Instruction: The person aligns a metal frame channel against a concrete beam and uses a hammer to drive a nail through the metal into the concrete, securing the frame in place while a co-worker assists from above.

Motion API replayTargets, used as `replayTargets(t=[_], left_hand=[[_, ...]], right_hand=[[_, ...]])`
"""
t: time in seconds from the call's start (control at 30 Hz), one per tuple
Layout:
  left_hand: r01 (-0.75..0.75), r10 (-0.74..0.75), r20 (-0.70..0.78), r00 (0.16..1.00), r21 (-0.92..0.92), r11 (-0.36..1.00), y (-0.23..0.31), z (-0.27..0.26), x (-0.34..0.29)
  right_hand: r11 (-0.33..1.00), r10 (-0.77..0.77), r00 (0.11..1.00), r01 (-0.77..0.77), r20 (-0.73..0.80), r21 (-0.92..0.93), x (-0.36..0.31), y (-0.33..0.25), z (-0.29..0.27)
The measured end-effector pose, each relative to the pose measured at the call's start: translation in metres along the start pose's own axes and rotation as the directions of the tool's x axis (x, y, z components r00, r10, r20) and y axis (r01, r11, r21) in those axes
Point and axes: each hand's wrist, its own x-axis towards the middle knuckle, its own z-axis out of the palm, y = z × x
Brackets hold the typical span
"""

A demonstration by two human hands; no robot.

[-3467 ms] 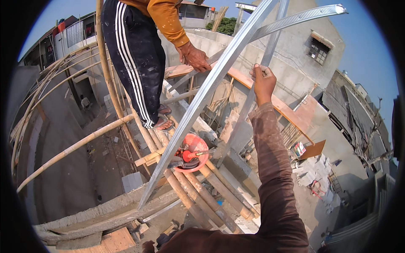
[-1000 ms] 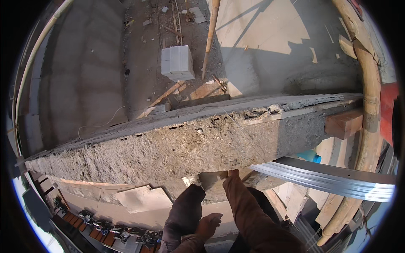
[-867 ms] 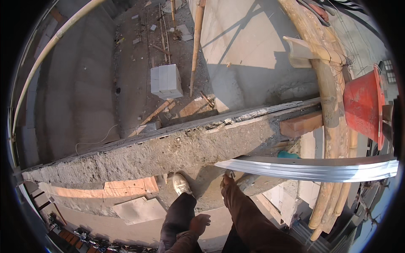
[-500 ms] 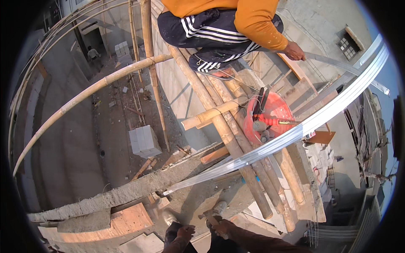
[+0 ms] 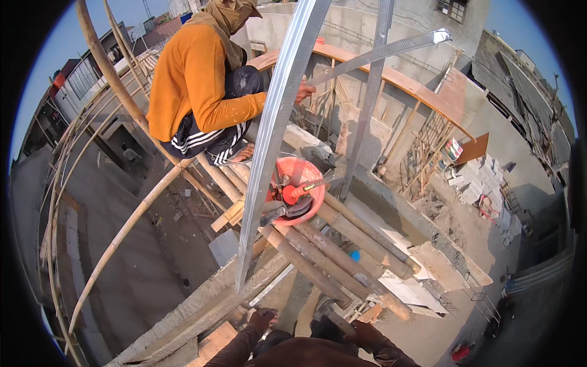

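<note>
My right hand point(image 5: 365, 336) is closed around a hammer point(image 5: 340, 320), low in front of my body. Fingers curled, my left hand point(image 5: 263, 319) hovers near the concrete wall's edge; whatever it pinches is too small to make out. Beyond my hands, a long silvery metal channel point(image 5: 269, 147) slants upward, its lower end on the wall top. Just behind it, a red bucket point(image 5: 319, 199) on the bamboo poles point(image 5: 324, 254) contains several tools, one with a red handle point(image 5: 295, 193). A crouching co-worker in an orange top point(image 5: 183, 85) grips a perforated metal strip point(image 5: 391, 55) by one end.
The rough concrete wall point(image 5: 183, 315) runs across below the bamboo. A curved bamboo pole point(image 5: 125, 238) arches at the left above a deep drop. Another upright metal piece point(image 5: 367, 110) stands behind the bucket. White blocks point(image 5: 480, 183) are piled far below at the right.
My view has tilted up, bringing the co-worker's upper body into sight. The metal channel now stands much steeper. My hands have moved apart, the hammer still in the right one.
</note>
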Motion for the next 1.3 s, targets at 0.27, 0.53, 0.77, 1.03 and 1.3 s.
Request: replayTargets(t=[0.27,0.53,0.77,1.03,1.3], left_hand=[[-0.101,0.058,0.122,0.991,0.380,0.919,0.116,0.076,-0.039],[-0.408,0.385,0.302,0.872,0.016,0.913,0.270,0.168,-0.039],[-0.720,0.692,-0.253,0.675,-0.431,0.544,0.493,0.234,0.053],[-0.510,0.546,-0.096,0.832,-0.517,0.687,0.438,0.248,0.098],[-0.420,0.464,-0.061,0.884,-0.540,0.730,0.427,0.229,0.122]], right_hand=[[0.982,-0.038,0.963,0.086,-0.268,0.169,-0.050,0.022,-0.028],[0.983,-0.028,0.907,0.102,-0.420,0.155,-0.064,0.029,-0.034],[0.869,0.013,0.832,0.265,-0.555,0.418,-0.067,0.045,-0.011],[0.848,0.184,0.783,0.180,-0.595,0.498,-0.088,0.030,-0.007],[0.868,0.196,0.734,0.180,-0.651,0.464,-0.096,0.004,-0.017]])
